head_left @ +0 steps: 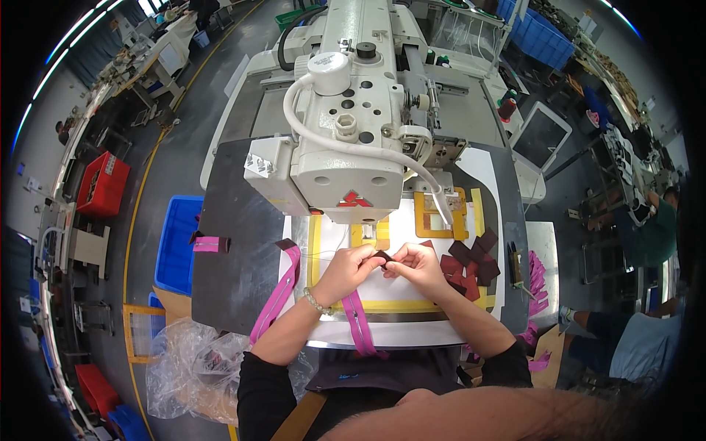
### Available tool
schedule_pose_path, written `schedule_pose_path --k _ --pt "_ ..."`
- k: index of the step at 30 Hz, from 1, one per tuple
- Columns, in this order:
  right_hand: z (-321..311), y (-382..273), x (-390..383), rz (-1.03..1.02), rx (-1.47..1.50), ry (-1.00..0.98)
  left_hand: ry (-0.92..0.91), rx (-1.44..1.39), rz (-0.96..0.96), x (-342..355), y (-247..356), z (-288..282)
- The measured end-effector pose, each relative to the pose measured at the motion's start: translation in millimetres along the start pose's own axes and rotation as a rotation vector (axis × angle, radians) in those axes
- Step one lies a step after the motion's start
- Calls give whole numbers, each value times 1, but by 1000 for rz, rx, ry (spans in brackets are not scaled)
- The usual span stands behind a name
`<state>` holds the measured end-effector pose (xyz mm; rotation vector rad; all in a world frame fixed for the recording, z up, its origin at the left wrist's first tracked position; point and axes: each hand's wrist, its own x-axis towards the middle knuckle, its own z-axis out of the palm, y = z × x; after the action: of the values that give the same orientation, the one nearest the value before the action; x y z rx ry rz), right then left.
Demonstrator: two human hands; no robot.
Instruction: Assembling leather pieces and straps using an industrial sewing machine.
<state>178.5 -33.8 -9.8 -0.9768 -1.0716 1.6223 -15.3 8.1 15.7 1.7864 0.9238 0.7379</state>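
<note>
My left hand [351, 268] and my right hand [409, 266] pinch a small dark maroon square piece [381, 257] between them, below the needle area of a white industrial sewing machine [351, 176]. A pink zipper strip [359, 329] runs down from beneath my left hand over the front edge of the work plate. Another pink zipper [274, 301], with a dark tab at its upper end, lies left of my left arm. Several dark maroon and red squares [478, 259] are piled right of my right hand. A thin thread shows near my left hand.
A yellow frame [430, 209] sits right of the needle. The dark table [228, 284] holds a short pink zipper piece [209, 245]. A blue bin [176, 239] and plastic bags [184, 367] are at left, pink strips [537, 283] at right. Other people [640, 331] are at far right.
</note>
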Motion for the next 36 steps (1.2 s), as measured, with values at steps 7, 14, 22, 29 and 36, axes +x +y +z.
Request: schedule_pose_path --k 7,14,22,29,36 --pt "-1 -4 -1 17 -49 -45 -27 75 102 1 -3 -1" --pt "-2 -19 -2 55 -401 -117 -149 128 194 4 1 -6" --pt "3 -15 -7 82 -26 -36 -231 -28 1 0 3 -5" --pt "2 -5 -5 63 23 -20 -284 53 -70 -1 -11 -3" --pt "3 -3 -4 74 43 5 -174 -67 77 -1 4 2"
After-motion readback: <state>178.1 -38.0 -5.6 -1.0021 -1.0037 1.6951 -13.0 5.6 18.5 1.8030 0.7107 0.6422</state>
